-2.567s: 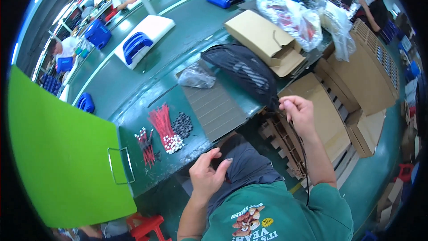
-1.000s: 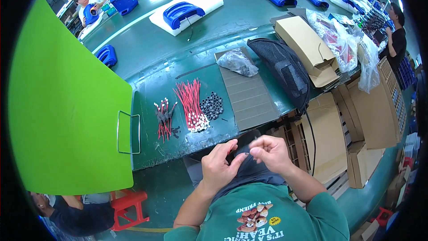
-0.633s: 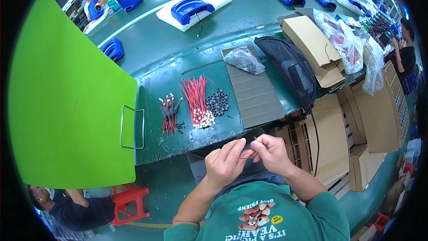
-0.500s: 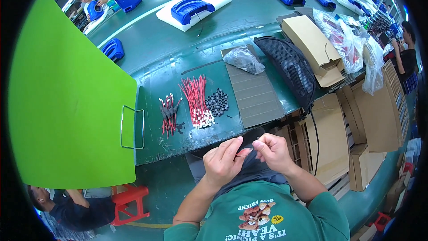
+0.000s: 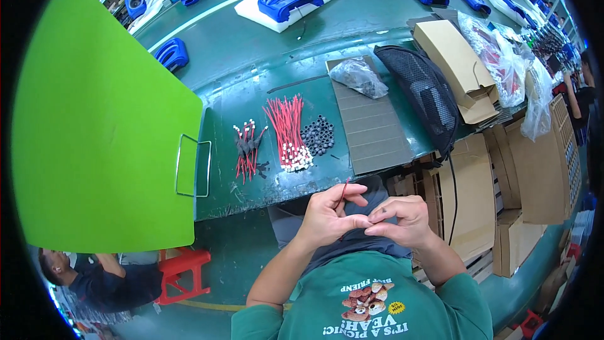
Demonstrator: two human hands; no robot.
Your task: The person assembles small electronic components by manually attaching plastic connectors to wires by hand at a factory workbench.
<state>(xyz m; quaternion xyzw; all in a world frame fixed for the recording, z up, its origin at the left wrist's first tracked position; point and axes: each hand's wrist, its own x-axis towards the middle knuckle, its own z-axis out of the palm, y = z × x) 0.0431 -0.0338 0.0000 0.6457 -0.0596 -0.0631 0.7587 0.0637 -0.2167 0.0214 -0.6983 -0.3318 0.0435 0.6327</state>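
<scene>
Above my lap, just off the table's near edge, my two hands meet at the thumb tips. A thin red wire passes through the fingers of my left hand, its upper end sticking up past the index finger. My right hand pinches thumb against fingers beside the left thumb; whatever is between them is too small to make out. On the table lie a bundle of red wires with white connectors, a smaller group of wires wrapped in black and a pile of black rings.
A green panel with a metal handle stands at the left. Grey cardboard with a plastic bag, a black mesh bag and a carton lie to the right. Blue housings sit on the far line; people work around.
My hands have come together at the thumbs, and the red wire now shows upright at my left fingers. The view has shifted slightly, so the table appears a little further right and higher.
</scene>
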